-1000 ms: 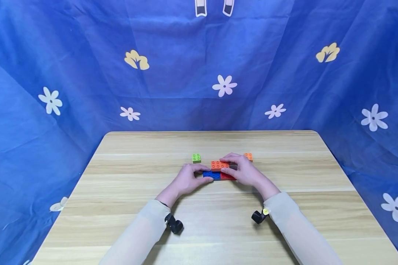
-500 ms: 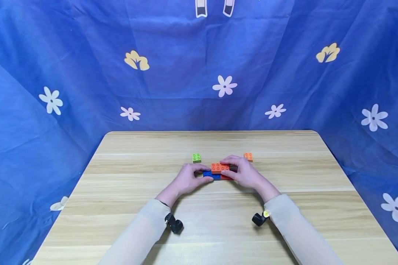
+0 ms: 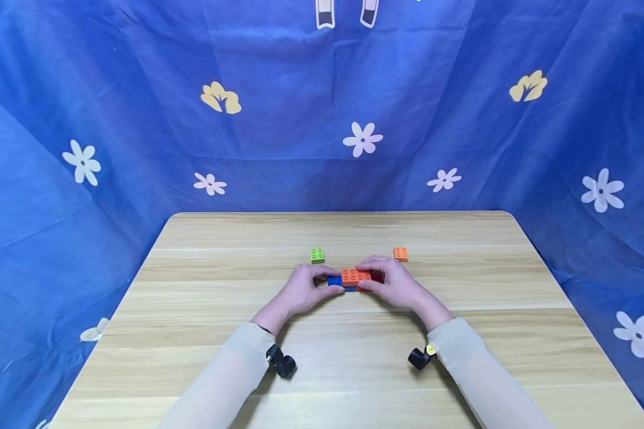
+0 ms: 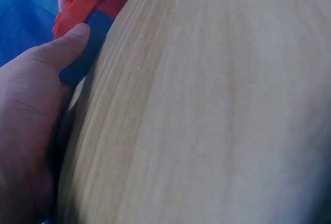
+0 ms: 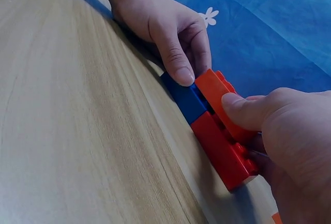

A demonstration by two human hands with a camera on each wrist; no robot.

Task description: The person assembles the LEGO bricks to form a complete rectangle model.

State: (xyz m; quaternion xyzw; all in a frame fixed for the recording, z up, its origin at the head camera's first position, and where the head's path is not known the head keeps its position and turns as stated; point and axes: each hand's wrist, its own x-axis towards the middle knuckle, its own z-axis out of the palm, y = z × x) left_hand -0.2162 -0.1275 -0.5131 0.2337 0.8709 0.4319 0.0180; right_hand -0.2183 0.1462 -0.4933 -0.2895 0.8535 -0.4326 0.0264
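My right hand (image 3: 398, 287) pinches an orange building brick (image 3: 353, 277) between thumb and fingers, studs up. It lies across the seam where a blue brick (image 5: 184, 98) and a red brick (image 5: 220, 154) meet end to end on the table. In the right wrist view a thin dark gap shows between the orange brick and the studs below; whether they touch I cannot tell. With thumb and fingers, my left hand (image 3: 305, 291) grips the blue brick at its left end. The orange brick and my hands hide parts of both lower bricks.
Behind the hands, a small green brick (image 3: 317, 256) sits to the left and a small orange brick (image 3: 401, 254) to the right. The wooden table (image 3: 333, 381) ends at a blue flowered cloth (image 3: 279, 137) behind it.
My right hand has brought the orange brick down and slightly nearer, over the seam between the blue and red bricks. The left hand keeps its grip in the same place.
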